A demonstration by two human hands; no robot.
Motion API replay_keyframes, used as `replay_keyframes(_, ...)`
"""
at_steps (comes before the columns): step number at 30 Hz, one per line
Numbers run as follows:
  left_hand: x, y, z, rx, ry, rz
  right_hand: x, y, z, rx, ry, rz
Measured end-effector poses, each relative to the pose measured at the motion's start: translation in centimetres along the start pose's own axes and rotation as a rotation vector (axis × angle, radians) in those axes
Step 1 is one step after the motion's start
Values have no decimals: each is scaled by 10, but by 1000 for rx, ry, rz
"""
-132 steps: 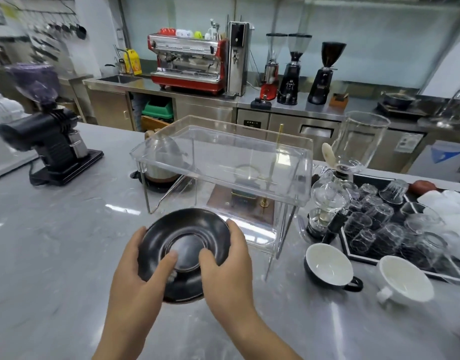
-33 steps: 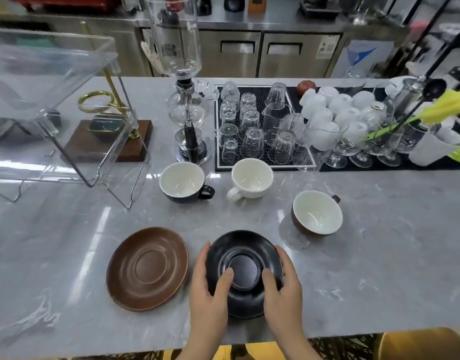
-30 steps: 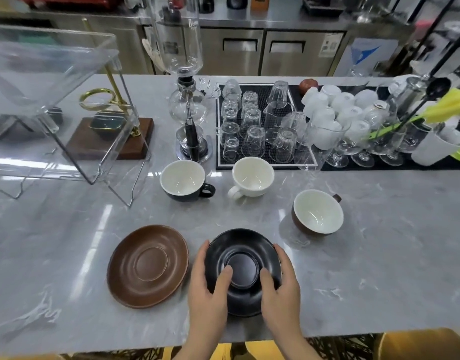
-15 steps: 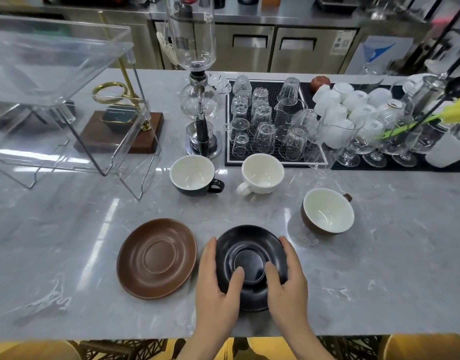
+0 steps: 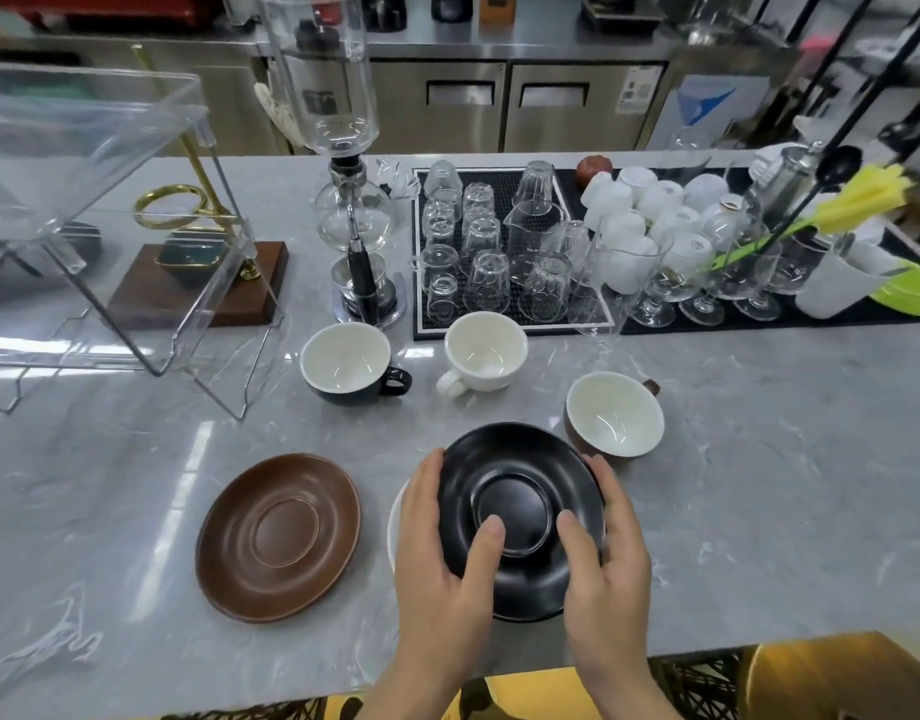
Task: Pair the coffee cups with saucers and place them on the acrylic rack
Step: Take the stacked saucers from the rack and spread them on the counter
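My left hand [image 5: 442, 553] and my right hand [image 5: 601, 558] hold a black saucer [image 5: 515, 491] by its two sides, thumbs on top, above the counter's near edge. A white saucer [image 5: 394, 522] peeks out beneath it on the left. To the left a brown saucer [image 5: 278, 535] lies flat. Behind stand a black cup [image 5: 346, 363], a white cup [image 5: 484, 350] and a brown cup [image 5: 614, 418], all upright. The clear acrylic rack [image 5: 99, 163] stands at the back left.
A black mat with several upturned glasses [image 5: 491, 252] and white cups [image 5: 650, 210] runs along the back right. A siphon brewer [image 5: 354, 200] stands behind the black cup, and a wooden base with a brass stand [image 5: 198, 283] sits under the rack.
Both hands have lifted the black saucer off the counter and tilted it, uncovering a white saucer underneath. The view has come closer. The brown saucer and cups stay put.
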State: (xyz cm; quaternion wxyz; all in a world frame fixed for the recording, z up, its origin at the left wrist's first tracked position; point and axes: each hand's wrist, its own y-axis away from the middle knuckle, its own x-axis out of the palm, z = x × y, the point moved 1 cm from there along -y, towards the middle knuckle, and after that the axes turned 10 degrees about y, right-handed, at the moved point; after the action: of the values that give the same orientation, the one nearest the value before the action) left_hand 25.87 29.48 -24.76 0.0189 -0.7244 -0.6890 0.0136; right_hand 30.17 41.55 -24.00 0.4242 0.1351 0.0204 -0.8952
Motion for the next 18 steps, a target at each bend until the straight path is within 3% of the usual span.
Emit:
replay_keyframes(11,70,29,13,-95,9,298,-80,-7,-28,175,81,-162)
replay_keyframes(18,100,36,16,-99,-51,426,-113,-22,-52,203,169,-60)
